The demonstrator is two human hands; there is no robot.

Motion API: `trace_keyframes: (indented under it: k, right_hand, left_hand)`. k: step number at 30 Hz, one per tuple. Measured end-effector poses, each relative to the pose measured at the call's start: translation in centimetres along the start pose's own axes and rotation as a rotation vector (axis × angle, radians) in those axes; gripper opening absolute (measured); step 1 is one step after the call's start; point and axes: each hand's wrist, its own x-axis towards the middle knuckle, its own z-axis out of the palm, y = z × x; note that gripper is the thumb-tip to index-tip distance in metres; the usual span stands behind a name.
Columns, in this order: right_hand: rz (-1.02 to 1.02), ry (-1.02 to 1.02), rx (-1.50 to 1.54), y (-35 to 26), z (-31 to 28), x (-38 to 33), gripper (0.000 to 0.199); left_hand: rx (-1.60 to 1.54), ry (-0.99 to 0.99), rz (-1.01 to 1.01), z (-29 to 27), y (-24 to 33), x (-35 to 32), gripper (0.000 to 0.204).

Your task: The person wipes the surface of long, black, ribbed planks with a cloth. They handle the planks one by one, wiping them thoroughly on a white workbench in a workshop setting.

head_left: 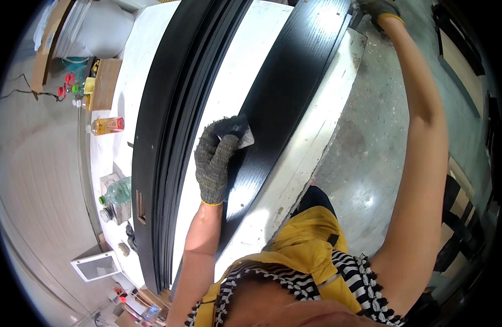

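Note:
A long black wood-grained board point(286, 71) lies along the white workbench point(311, 144). My left hand point(214, 161), in a dark grey knit glove, is closed on a small flat piece point(239, 131), dark with a pale grey corner. That piece rests against the board's left side; whether it is a scraper or folded sandpaper, I cannot make out. Stretched far forward, my right hand point(383, 8) wears a similar glove with a yellow cuff. It is by the board's far right end, beside a dark object point(360, 19). The picture's upper edge cuts off part of it, and its fingers are unclear.
Several long black strips point(183, 98) lie side by side left of the board. Past them are an amber bottle point(108, 126), a green-capped bottle point(118, 191), a cardboard box point(105, 84) and a white-framed panel point(97, 266). Black boards point(460, 71) stand at the right above the concrete floor point(365, 158).

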Motion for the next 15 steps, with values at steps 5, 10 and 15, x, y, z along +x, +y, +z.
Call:
trace_keyframes:
  k: [5, 10, 15]
  right_hand:
    - [-0.228, 0.508, 0.526, -3.5, -2.6, -5.1, 0.038]
    - [-0.387, 0.516, 0.041, -8.6, 1.9, -6.4, 0.037]
    - [-0.518, 0.328, 0.428, -12.4, 6.0, -15.1, 0.031]
  left_hand:
    - [-0.135, 0.030, 0.063, 0.0, -1.3, 0.9, 0.035]
    - [-0.216, 0.125, 0.079, -1.2, -3.8, 1.2, 0.037]
    - [-0.262, 0.234, 0.186, -1.8, -5.3, 3.0, 0.037]
